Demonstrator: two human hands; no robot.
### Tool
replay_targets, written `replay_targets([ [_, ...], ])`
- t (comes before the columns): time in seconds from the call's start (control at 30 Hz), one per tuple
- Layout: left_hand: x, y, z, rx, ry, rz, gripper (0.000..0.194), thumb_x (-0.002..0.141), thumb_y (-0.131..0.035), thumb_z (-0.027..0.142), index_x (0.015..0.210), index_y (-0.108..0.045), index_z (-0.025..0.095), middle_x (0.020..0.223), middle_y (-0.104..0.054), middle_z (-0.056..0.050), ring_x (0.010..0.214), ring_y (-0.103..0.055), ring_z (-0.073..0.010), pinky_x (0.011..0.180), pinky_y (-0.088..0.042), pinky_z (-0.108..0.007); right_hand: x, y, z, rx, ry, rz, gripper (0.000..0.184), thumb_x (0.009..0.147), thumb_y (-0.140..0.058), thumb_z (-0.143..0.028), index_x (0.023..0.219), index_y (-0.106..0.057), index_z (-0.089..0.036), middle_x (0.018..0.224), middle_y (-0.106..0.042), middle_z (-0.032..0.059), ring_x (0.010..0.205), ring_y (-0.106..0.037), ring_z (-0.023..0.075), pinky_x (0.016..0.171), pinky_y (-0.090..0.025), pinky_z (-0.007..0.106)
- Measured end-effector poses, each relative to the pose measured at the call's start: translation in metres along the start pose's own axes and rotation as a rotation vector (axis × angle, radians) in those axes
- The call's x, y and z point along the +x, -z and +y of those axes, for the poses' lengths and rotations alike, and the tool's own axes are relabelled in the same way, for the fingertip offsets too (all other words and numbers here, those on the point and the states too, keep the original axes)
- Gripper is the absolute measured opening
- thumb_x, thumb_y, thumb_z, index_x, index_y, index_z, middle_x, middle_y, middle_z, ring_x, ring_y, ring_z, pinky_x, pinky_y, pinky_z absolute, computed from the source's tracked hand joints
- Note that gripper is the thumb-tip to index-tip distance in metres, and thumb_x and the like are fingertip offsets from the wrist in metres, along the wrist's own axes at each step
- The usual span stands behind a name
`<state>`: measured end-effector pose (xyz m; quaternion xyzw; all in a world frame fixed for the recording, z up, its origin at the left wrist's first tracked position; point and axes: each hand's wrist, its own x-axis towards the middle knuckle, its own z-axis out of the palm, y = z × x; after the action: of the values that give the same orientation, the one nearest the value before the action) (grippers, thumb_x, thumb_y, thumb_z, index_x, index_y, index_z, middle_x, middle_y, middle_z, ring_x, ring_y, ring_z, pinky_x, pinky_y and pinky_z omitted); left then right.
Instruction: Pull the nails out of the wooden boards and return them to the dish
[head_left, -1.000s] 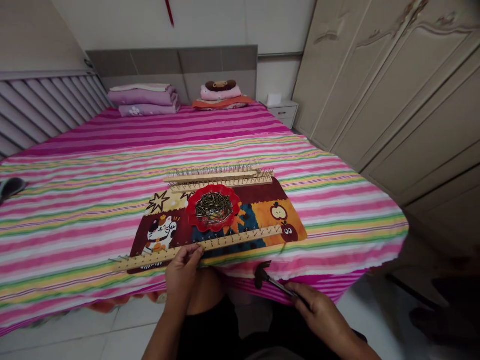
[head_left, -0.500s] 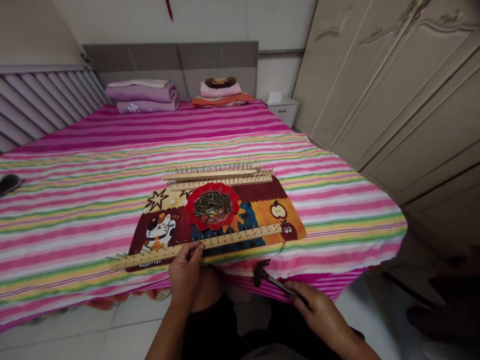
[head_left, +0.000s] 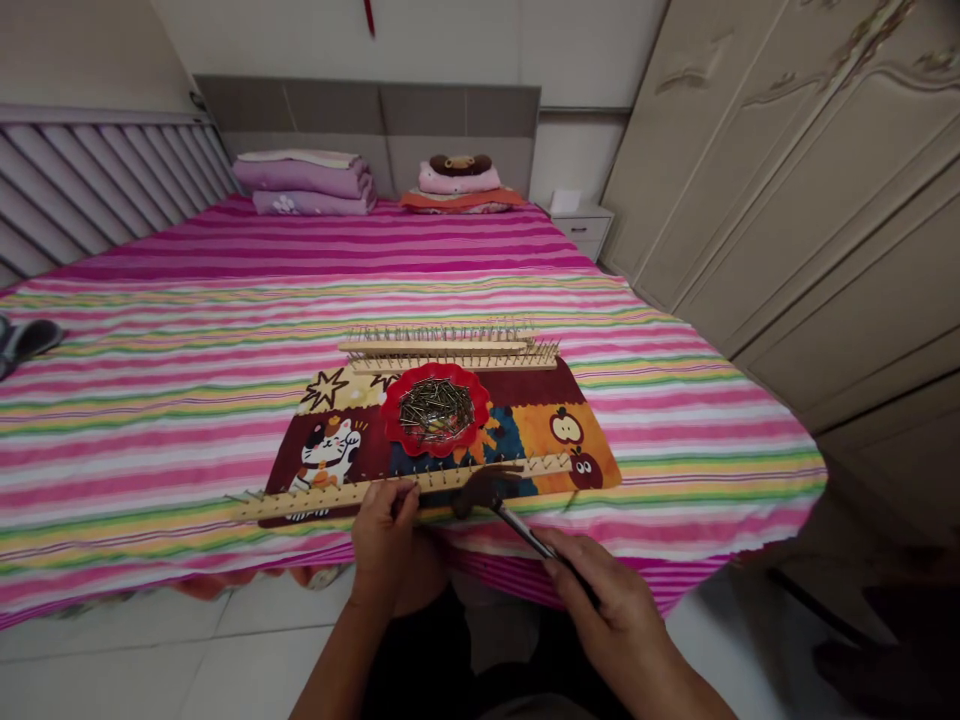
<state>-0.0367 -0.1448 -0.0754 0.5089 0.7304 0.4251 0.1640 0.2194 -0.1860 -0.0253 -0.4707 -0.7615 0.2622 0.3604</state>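
Hammer over nailed strip, lower centre of frame.
My left hand (head_left: pixel 386 525) pinches the long wooden nail-studded strip (head_left: pixel 409 486); my right hand (head_left: pixel 611 610) is closed around the dark metal hammer (head_left: pixel 499 500), head above it.

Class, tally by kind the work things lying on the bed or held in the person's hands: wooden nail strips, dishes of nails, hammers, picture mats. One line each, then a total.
Wooden nail strips: 3
Red dish of nails: 1
Hammer: 1
Picture mat: 1
Total: 6

hammer (head_left: pixel 487 490) head: motion-blurred | handle: hidden in right hand (head_left: pixel 607 610) | slipper (head_left: pixel 22 340): cut by left edge
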Motion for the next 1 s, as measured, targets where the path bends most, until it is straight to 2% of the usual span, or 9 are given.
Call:
replay_targets([
  [0.2,-0.003,-0.002,-0.005,0.001,-0.041,0.008,0.026,0.085,-0.053,0.038,0.084,-0.061,0.014,0.084,-0.06,-0.003,0.083,-0.056,-0.0138,0.081,-0.049,-0.033,0.035,-0.022,-0.021,-0.113,0.147,-0.004,0.036,0.094,-0.04,-0.018,0.126,-0.055,-0.024,0.092,-0.066,0.0068,0.082,-0.065,0.0173,0.071,-0.056,0.029],
  [0.47,-0.004,-0.003,-0.007,0.015,-0.067,0.014,0.024,0.085,-0.052,0.036,0.081,-0.059,0.014,0.08,-0.058,-0.002,0.081,-0.055,-0.0132,0.079,-0.048,-0.032,0.051,-0.04,-0.029,-0.37,0.228,-0.098,0.037,0.095,-0.036,-0.02,0.126,-0.057,-0.017,0.079,-0.062,0.008,0.068,-0.061,0.0179,0.059,-0.054,0.027],
  [0.53,-0.005,-0.002,-0.005,0.022,-0.064,0.014,0.023,0.085,-0.052,0.036,0.079,-0.058,0.015,0.079,-0.057,-0.002,0.079,-0.054,-0.0131,0.078,-0.047,-0.031,0.051,-0.039,-0.031,-0.357,0.224,-0.111,0.035,0.095,-0.038,-0.019,0.124,-0.058,-0.018,0.08,-0.063,0.008,0.07,-0.062,0.0179,0.061,-0.054,0.027],
  [0.63,-0.005,-0.001,-0.003,0.024,-0.063,0.01,0.022,0.085,-0.051,0.035,0.079,-0.059,0.016,0.079,-0.058,-0.002,0.078,-0.055,-0.0133,0.076,-0.047,-0.03,0.043,-0.03,-0.028,-0.187,0.199,-0.081,0.037,0.094,-0.04,-0.017,0.127,-0.054,-0.023,0.093,-0.065,0.0075,0.084,-0.064,0.0172,0.072,-0.055,0.028],
  [0.77,-0.004,-0.002,-0.003,0.026,-0.07,0.025,0.018,0.084,-0.05,0.033,0.081,-0.061,0.018,0.083,-0.061,-0.003,0.082,-0.058,-0.0153,0.077,-0.048,-0.029,0.017,-0.011,-0.006,-0.033,0.107,-0.098,0.037,0.093,-0.043,-0.018,0.127,-0.054,-0.028,0.098,-0.069,0.005,0.088,-0.066,0.0168,0.073,-0.056,0.026],
  [0.9,-0.005,0.0,-0.005,0.051,-0.099,0.056,0.019,0.083,-0.051,0.037,0.082,-0.063,0.022,0.084,-0.064,-0.003,0.084,-0.06,-0.017,0.077,-0.048,-0.029,-0.021,0.004,0.038,-0.091,-0.01,-0.148,0.034,0.092,-0.046,-0.023,0.123,-0.06,-0.029,0.102,-0.071,0.0054,0.093,-0.068,0.0184,0.076,-0.057,0.026],
  [1.0,-0.006,0.011,0.001,0.084,-0.155,0.074,0.024,0.084,-0.048,0.042,0.083,-0.063,0.023,0.084,-0.064,-0.003,0.083,-0.06,-0.0166,0.076,-0.048,-0.028,-0.045,0.01,0.071,-0.139,-0.139,-0.152,0.032,0.092,-0.048,-0.032,0.118,-0.065,-0.029,0.105,-0.072,0.0065,0.097,-0.069,0.0211,0.081,-0.057,0.029],
])
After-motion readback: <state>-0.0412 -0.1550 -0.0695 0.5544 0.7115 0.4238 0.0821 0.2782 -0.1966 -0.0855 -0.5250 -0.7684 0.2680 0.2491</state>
